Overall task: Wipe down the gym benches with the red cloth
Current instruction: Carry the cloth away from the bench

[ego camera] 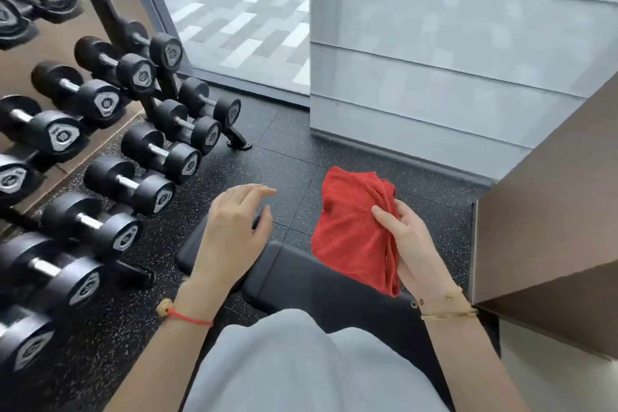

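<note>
A black padded gym bench (301, 281) lies low in the middle of the view, its two pads partly hidden by my arms and grey clothing. My right hand (404, 244) grips a bunched red cloth (351, 231), which hangs in the air just above the bench's far end. My left hand (234, 227) hovers over the smaller pad with relaxed fingers and holds nothing.
A rack of several black dumbbells (100, 144) fills the left side, its foot (239, 144) on the speckled black floor (284, 164). A brown cabinet or wall (551, 211) stands close on the right. A grey wall and a window are behind.
</note>
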The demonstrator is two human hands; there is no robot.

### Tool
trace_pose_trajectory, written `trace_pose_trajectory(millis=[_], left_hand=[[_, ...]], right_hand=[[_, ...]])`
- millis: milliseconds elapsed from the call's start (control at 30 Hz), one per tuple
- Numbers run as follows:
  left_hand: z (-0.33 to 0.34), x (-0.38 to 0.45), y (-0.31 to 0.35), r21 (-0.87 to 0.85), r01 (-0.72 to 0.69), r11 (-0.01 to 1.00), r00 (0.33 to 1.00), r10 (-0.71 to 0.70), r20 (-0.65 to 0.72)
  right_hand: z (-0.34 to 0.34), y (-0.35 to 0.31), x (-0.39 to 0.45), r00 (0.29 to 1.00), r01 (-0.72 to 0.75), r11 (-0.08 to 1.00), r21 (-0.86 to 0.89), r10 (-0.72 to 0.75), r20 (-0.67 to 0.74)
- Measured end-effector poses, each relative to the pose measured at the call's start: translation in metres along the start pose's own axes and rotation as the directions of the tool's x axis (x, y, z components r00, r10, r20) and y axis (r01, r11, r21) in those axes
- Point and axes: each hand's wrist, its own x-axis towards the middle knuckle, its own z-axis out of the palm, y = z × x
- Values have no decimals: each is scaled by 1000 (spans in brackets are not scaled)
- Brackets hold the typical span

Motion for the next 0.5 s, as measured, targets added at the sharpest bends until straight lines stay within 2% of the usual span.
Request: trace_pose_trajectory(millis=[133,267,400,500], left_hand=[[2,-26,24,-7,115,993,991,-115,-66],[2,-62,49,27,267,963,955,-261,-137],[-7,-111,68,48,426,903,881,-402,-248],[-15,-153,79,64,552,831,800,-507,-320]], right_hand=[[-18,-9,1,995,-44,998,-50,48,87],[-27,-14,0,968,-99,988,-119,124,217],[-17,-9,-7,920,-153,969,-194,211,331],[-1,3,-15,848,-172,947,-270,281,448]])
